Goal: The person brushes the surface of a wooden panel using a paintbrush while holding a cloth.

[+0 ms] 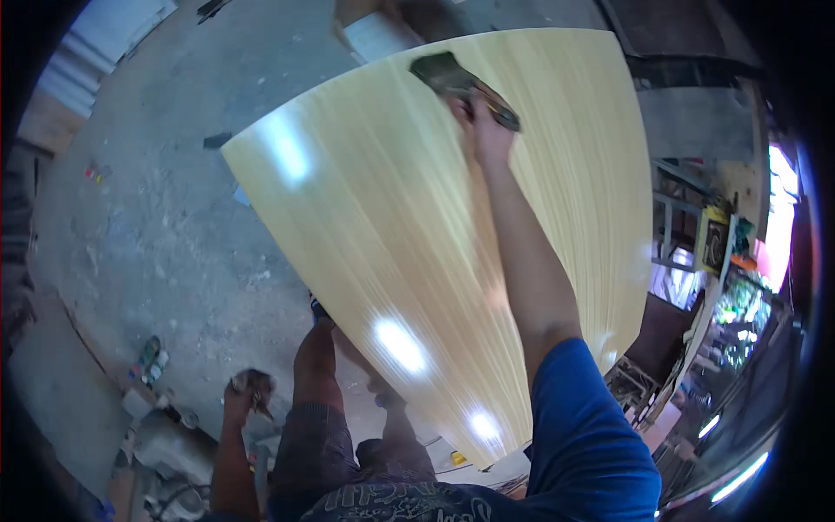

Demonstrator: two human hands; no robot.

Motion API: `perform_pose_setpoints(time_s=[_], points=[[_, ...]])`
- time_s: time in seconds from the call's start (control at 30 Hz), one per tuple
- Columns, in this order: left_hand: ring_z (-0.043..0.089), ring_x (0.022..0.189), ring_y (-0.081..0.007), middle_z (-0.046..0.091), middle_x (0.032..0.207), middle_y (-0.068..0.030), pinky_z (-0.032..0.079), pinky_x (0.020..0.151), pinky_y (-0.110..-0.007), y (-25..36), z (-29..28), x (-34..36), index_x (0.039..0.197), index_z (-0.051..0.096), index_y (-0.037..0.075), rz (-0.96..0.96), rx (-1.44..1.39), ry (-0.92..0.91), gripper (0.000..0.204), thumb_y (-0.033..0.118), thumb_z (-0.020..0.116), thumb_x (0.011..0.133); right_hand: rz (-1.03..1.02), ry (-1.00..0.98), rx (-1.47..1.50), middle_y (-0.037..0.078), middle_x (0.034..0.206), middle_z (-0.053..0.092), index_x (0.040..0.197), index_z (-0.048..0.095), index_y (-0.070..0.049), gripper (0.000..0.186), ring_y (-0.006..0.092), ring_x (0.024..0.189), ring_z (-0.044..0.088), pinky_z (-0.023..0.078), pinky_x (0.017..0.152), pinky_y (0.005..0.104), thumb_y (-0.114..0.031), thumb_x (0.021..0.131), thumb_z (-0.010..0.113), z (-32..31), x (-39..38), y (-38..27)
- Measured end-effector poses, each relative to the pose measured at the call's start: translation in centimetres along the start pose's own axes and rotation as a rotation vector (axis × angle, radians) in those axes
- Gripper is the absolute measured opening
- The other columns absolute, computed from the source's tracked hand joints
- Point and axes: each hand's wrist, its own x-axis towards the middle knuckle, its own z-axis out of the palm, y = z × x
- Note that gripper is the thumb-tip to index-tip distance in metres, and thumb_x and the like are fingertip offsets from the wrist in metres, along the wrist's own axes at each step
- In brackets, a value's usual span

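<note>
A large glossy panel (391, 217) with pale wood grain stretches out in front of me, with bright light reflected on its surface. My right arm reaches over it to the far part. There my right hand (489, 135) is closed around the handle of a wide flat paintbrush (442, 74), whose dark bristle end lies at the panel's surface. Low on the left, away from the panel, hangs my left hand (235, 400). Its fingers are closed on a small crumpled-looking grey-brown thing (255, 384) that I cannot make out.
Grey, stained concrete floor (165, 235) lies to the left. A tank-like machine (174, 448) stands at the lower left, near a small pile of litter (151, 359). Beyond the far edge is a blurred brown and white object (378, 35). Metal frames (674, 226) and a yellow can (713, 239) are at the right.
</note>
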Motion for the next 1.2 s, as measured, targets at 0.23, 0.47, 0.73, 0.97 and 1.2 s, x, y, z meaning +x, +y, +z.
perform_pose_setpoints(time_s=[0.23,0.47,0.73,0.97,1.2], points=[[0.066,0.083,-0.0189,0.067,0.094,-0.0133,0.053,0.068,-0.033,7.6,3.2,6.1,0.104,0.058,-0.004,0.341,0.279,0.030,0.038,0.020,0.073,0.079,0.049,0.018,-0.329,0.014,0.101,0.068,0.118,0.062,0.005,0.031,0.0148,0.081,0.066,0.057,0.075,0.0274,-0.014,0.094,0.062,-13.5,-11.8,-0.7],[0.062,0.076,-0.0155,0.065,0.087,-0.0095,0.050,0.064,-0.031,15.8,10.7,0.1,0.103,0.058,0.000,0.678,0.353,0.044,0.031,0.010,0.069,0.076,0.148,0.058,-0.383,0.014,0.095,0.069,0.119,0.061,0.006,0.030,0.0156,0.079,0.068,0.058,0.073,0.0260,-0.009,0.093,0.062,-27.5,-23.6,-1.2],[0.063,0.087,-0.0153,0.066,0.097,-0.0088,0.050,0.077,-0.029,4.9,12.2,-10.3,0.105,0.058,-0.001,0.673,0.390,0.153,0.033,0.005,0.066,0.074,0.191,0.060,-0.298,0.013,0.087,0.070,0.114,0.063,0.008,0.030,0.0128,0.074,0.067,0.055,0.070,0.0236,-0.008,0.089,0.065,-39.0,-35.0,-1.0],[0.066,0.078,-0.0196,0.068,0.085,-0.0122,0.052,0.069,-0.034,-4.9,14.1,-9.4,0.098,0.061,-0.002,0.607,0.582,0.113,0.031,0.011,0.071,0.072,0.245,0.131,-0.440,0.009,0.083,0.071,0.112,0.066,0.004,0.027,0.0111,0.074,0.067,0.053,0.068,0.0238,-0.011,0.089,0.066,-49.1,-46.1,-1.2],[0.068,0.075,-0.0228,0.069,0.086,-0.0141,0.053,0.067,-0.037,-10.2,15.0,-9.5,0.096,0.062,-0.002,0.552,0.915,0.041,0.035,0.018,0.074,0.070,0.215,0.199,-0.538,0.011,0.084,0.071,0.108,0.067,0.003,0.025,0.0134,0.076,0.066,0.052,0.067,0.0259,-0.010,0.088,0.067,-57.8,-56.2,-0.1]])
